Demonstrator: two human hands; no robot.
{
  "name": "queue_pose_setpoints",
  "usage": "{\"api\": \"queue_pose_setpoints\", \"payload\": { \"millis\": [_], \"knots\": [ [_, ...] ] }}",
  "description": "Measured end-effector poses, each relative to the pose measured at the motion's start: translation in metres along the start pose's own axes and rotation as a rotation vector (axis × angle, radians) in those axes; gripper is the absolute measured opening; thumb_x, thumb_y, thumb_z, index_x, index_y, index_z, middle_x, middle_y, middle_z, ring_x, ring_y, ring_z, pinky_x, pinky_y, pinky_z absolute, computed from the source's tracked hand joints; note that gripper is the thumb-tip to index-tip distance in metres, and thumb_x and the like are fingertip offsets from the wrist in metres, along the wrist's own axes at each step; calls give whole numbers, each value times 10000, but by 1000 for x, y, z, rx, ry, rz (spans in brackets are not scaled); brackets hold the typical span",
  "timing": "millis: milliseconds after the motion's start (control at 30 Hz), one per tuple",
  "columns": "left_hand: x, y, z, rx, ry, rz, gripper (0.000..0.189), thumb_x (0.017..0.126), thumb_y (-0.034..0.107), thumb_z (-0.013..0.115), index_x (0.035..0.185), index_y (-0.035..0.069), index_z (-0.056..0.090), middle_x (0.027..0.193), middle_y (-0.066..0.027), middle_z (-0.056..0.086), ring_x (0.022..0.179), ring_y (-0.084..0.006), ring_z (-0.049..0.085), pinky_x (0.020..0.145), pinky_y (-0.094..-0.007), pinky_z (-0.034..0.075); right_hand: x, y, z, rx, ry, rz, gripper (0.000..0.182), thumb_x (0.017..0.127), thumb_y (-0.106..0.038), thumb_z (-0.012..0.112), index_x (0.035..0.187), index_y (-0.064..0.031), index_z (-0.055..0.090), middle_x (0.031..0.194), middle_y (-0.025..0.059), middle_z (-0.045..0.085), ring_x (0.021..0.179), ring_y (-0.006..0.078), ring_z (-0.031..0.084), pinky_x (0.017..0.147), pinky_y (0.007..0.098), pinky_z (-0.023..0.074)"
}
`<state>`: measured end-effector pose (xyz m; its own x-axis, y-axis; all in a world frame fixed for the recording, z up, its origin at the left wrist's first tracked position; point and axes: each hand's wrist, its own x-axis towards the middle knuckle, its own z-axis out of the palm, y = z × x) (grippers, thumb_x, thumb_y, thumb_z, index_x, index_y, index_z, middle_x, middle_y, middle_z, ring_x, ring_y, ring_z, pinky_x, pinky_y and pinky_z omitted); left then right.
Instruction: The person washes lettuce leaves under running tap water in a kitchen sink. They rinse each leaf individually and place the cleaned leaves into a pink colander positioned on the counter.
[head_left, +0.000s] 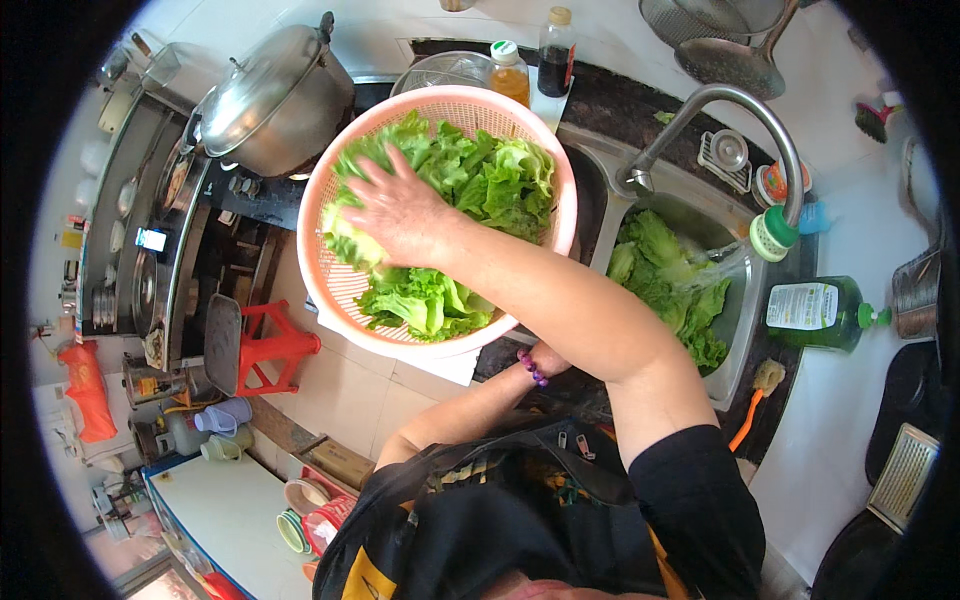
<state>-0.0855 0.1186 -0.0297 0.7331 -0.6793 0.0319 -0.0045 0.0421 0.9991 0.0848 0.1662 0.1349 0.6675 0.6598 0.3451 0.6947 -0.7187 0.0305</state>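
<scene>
My right hand (397, 206) lies on torn lettuce leaves (502, 180) at the left side of a pink plastic colander (311, 247). Its fingers are spread and slightly blurred, and I see nothing gripped in them. My left hand (553, 360) passes under my right forearm, so only the part near the wrist shows, beside a purple bead bracelet. What its fingers do is hidden. More lettuce leaves (660, 285) lie in the steel sink basin (739, 367), where water runs from the curved faucet (724, 94) through a green and white spout head (772, 234).
A large lidded steel pot (277, 97) stands left of the colander. Behind are a dark sauce bottle (556, 56) and an amber jar (510, 79). Green dish soap (814, 311) and an orange-handled brush (754, 409) edge the sink. A red stool (274, 345) stands on the floor.
</scene>
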Motion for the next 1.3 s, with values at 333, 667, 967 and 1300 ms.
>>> {"api": "queue_pose_setpoints", "payload": {
  "millis": [333,667,967,1300],
  "knots": [
    [2,14,-21,179,-47,-208,385,905,199,519,1212,-30,486,1230,-163,531,1160,-277,473,988,-379,354,-89,20,-48,661,524,-29,522,695,-218,746,1160,-98,543,1215,115,509,1125,269,501,953,415,411],
    [7,6,-21,-513,-4,-475,259,940,94,461,1173,-15,491,1153,-121,549,1051,-227,556,917,-345,459,-423,178,115,391,83,1370,369,792,-250,670,1063,-17,579,986,172,625,874,274,622,765,385,489],
    [11,6,-19,-483,70,-530,275,949,122,452,1187,-16,471,1168,-152,535,1050,-245,556,910,-368,462,-406,194,142,114,-446,1277,906,655,-510,704,1306,30,380,1264,244,479,1160,357,483,980,397,409],
    [14,1,-15,-503,71,-510,260,940,115,475,1168,-7,492,1131,-117,553,1033,-224,562,903,-347,464,-415,155,122,124,-68,1287,666,676,-258,720,1230,4,458,1259,189,429,1183,332,423,1000,411,366]
  ]
}}
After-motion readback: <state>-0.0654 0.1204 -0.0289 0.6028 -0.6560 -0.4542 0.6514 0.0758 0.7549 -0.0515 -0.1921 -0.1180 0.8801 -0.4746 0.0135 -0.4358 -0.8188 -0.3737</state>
